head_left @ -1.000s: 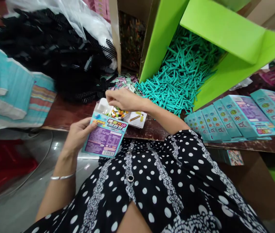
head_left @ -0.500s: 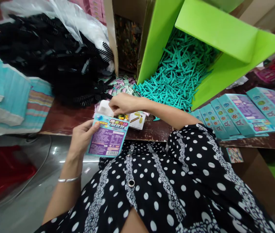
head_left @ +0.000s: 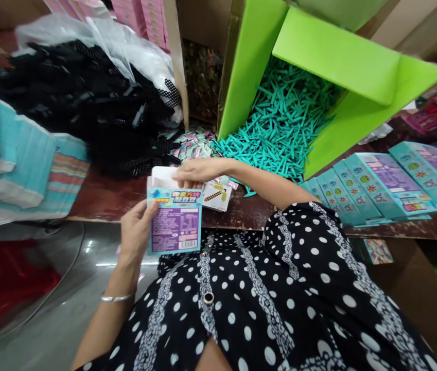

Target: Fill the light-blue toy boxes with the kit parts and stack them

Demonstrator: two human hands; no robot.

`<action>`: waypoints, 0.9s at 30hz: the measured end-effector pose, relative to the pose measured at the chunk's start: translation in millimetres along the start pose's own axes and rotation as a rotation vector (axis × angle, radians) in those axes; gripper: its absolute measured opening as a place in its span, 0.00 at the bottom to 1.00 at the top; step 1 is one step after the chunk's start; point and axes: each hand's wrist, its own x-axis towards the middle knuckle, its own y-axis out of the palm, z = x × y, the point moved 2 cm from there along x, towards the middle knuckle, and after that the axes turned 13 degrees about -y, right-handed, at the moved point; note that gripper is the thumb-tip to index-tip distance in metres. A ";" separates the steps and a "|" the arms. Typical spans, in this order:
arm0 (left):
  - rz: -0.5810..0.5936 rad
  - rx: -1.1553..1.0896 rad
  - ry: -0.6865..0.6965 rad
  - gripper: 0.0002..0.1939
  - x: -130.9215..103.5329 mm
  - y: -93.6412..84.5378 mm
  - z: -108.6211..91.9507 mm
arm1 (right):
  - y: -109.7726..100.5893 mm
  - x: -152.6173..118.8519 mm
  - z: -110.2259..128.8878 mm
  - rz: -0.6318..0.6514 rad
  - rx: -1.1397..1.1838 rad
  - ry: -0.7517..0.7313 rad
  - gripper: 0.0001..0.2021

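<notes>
My left hand [head_left: 138, 226] grips a small teal and purple carton [head_left: 174, 226] by its left side, thumb on the printed face. The carton is held upright at the table's front edge, and its white top flap [head_left: 162, 176] stands raised. At the open top is my right hand [head_left: 191, 172], closed, fingers bent beside the flap. What its fingertips hold, if anything, is hidden. Just right of the carton lies a stack of white cards [head_left: 217, 196] printed with a pickaxe picture.
A bright green bin [head_left: 237, 77] spills teal plastic sticks [head_left: 280, 123]. Small pink and green packets [head_left: 195, 143] lie beside it. A heap of black pieces [head_left: 106, 108] and flat teal cartons [head_left: 21, 154] are left; filled-out cartons [head_left: 388, 180] stand right. A red stool [head_left: 5, 283] is below left.
The carton has turned more upright and its white flap faces me more squarely. My right hand has dropped slightly at its mouth. A yellow item seen behind the carton is now hidden.
</notes>
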 end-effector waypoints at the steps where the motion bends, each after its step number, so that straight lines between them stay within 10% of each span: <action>1: -0.015 -0.003 0.019 0.34 -1.4 1.2 -0.3 | -4.2 -5.9 1.7 -0.177 -0.089 -0.048 0.17; 5: -0.071 0.006 0.139 0.37 -14.3 6.6 -4.8 | 6.9 -50.2 1.9 -0.830 -0.363 -0.150 0.14; 14: -0.055 0.065 0.095 0.38 -11.8 24.6 41.5 | 143.7 -65.0 -64.2 -0.926 0.148 -0.148 0.31; 27: -0.097 -0.037 0.093 0.27 -2.2 35.4 15.0 | 134.0 -51.5 -75.7 -1.170 0.097 -0.138 0.14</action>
